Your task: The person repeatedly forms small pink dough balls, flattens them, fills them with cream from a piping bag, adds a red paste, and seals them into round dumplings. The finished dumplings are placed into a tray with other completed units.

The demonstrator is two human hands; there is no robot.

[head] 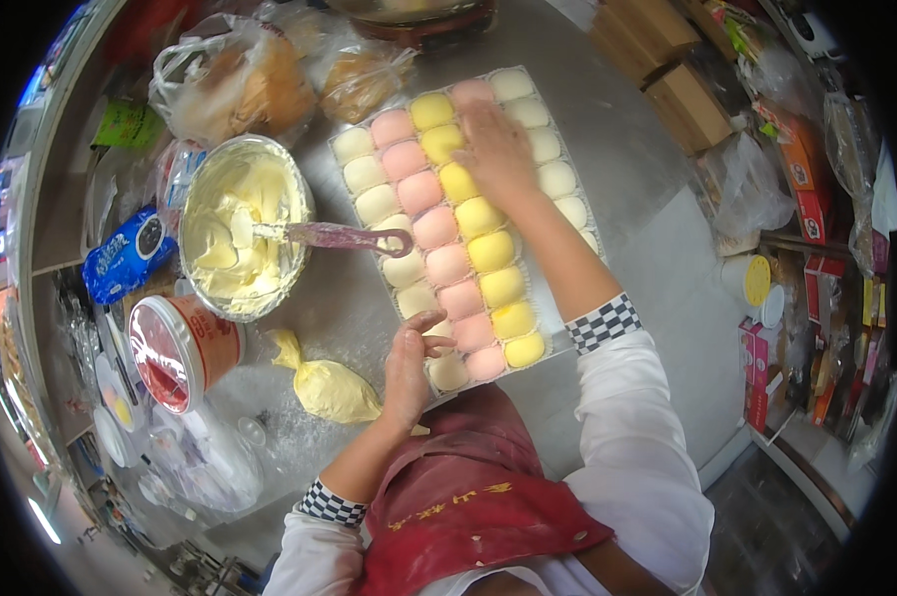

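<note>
A shallow tray [556,350] holds rows of round, soft-looking buns in paper cups. White buns [368,173] run along its left side, then pink buns [435,226] and yellow buns [491,252]; more white ones line the right side. Palm down, my right hand [497,153] lies over the far part of the tray, just below a pink bun [472,92]. It covers what is under it, and its fingertips are blurred. My left hand [409,365] hovers at the near left corner with loosely bent fingers apart and nothing visible in them, beside a white bun [448,371].
Left of the tray stands a bowl of pale yellow cream [234,253], a purple-handled spatula [344,237] reaching from it over the tray. Nearer lie a filled piping bag [335,389] and a red-and-white tub [214,339]. Plastic bags [247,82] sit behind; cardboard boxes [686,104] stand right.
</note>
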